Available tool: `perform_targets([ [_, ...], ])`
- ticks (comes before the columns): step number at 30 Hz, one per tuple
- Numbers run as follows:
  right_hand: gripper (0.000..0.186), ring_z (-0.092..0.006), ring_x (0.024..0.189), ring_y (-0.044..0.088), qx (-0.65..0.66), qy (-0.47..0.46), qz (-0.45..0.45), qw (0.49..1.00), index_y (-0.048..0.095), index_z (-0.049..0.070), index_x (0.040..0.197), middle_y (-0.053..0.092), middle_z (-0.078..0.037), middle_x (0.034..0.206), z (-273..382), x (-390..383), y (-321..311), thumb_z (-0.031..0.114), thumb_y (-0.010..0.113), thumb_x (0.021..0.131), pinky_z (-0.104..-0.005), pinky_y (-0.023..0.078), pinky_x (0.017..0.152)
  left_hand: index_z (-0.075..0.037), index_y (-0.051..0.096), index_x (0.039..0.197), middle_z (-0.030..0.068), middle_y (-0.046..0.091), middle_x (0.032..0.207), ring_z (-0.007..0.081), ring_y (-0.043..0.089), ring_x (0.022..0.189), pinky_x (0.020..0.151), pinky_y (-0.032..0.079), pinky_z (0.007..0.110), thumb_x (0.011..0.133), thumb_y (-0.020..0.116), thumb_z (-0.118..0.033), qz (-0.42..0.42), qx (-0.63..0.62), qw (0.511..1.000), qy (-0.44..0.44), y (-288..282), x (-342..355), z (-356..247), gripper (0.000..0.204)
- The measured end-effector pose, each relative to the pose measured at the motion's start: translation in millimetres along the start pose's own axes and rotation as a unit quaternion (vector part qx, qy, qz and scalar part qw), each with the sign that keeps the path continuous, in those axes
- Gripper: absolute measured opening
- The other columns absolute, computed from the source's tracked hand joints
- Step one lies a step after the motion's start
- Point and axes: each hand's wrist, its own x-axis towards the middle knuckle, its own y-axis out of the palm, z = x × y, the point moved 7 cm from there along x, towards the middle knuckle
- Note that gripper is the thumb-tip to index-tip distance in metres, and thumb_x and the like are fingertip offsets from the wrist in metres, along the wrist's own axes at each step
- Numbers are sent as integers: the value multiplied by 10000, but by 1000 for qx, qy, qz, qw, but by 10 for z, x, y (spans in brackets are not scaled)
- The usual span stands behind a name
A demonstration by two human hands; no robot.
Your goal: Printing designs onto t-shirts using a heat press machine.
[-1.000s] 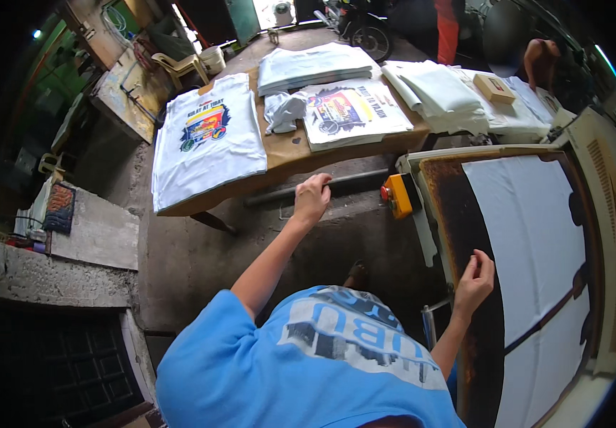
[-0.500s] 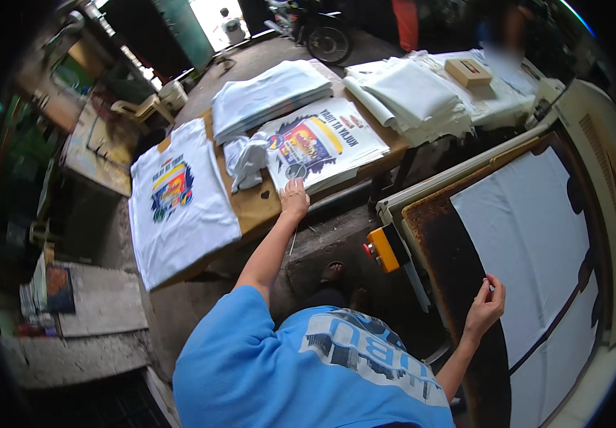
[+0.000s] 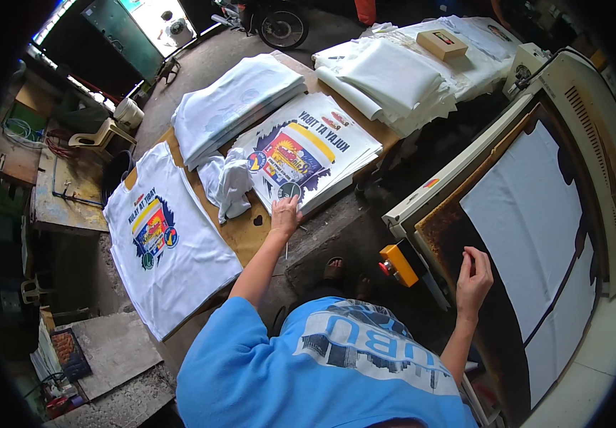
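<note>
My left hand [image 3: 284, 217] has bent fingertips on the near edge of a stack of printed paper sheets [image 3: 326, 171], gripping that edge. Left of it lie a crumpled white cloth [image 3: 222, 182] and a white T-shirt with a colourful print [image 3: 187, 264]. My right hand [image 3: 473, 282], fingers drawn together and seemingly empty, hovers at the left part of an open heat press, whose dark platen [image 3: 483, 321] carries white fabric [image 3: 515, 214]. A yellow switch box with a red button [image 3: 401, 265] is mounted beside the press.
Folded white fabric [image 3: 237, 93] lies behind the sheets. Another table holds white bundles [image 3: 393, 78] and a small box [image 3: 442, 43]. A motorcycle [image 3: 279, 25], plastic chair [image 3: 105, 139] and bucket [image 3: 128, 114] stand farther back. A cluttered bench [image 3: 65, 196] is at left.
My left hand has moved from the table's front edge onto the printed sheets. My view has swung, shifting the scene. My right hand remains over the press's left part.
</note>
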Motion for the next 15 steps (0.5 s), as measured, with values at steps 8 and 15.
perform_targets([
  [8,74,-265,691,550,21,-36,34,999,549,-20,840,555,-127,777,272,132,302,-24,499,786,-320,447,620,-63,609,793,156,605,761,300,587,753,676,456,378,645,556,19,152,-84,985,-21,210,171,204,178],
  [15,77,-261,692,556,42,-44,55,997,553,-14,839,558,-123,771,368,175,431,-24,499,785,-316,453,618,-68,595,661,98,585,740,258,579,694,678,439,373,624,609,-57,175,-78,981,-37,94,246,290,40],
])
